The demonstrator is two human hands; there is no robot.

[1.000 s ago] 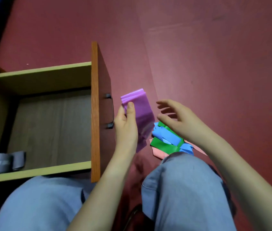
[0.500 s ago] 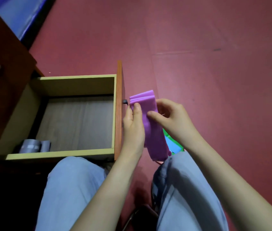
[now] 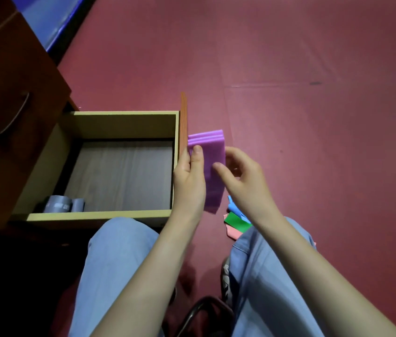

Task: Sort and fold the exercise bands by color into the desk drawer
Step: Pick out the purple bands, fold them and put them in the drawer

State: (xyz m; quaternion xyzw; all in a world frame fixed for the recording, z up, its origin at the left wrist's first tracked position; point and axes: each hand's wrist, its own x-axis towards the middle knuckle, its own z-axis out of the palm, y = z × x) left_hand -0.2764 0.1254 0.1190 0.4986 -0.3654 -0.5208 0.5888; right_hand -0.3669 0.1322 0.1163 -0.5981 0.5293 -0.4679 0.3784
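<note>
Just right of the open desk drawer [image 3: 124, 116], the folded purple exercise band [image 3: 212, 164] hangs in the air, long axis roughly upright, folds on top and loose end down. The left hand [image 3: 188, 183] pinches its upper edge and the right hand [image 3: 242, 177] pinches its middle. It looks light, limp and rubbery, so it is probably best gripped near the folds, with the layers pressed together.

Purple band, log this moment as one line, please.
stage: folding | purple band: folded, held upright beside open drawer | left hand: pinches it | right hand: pinches it | drawer holds: grey band

Dim, soft shadows (wide-angle edges), slightly blurred
</note>
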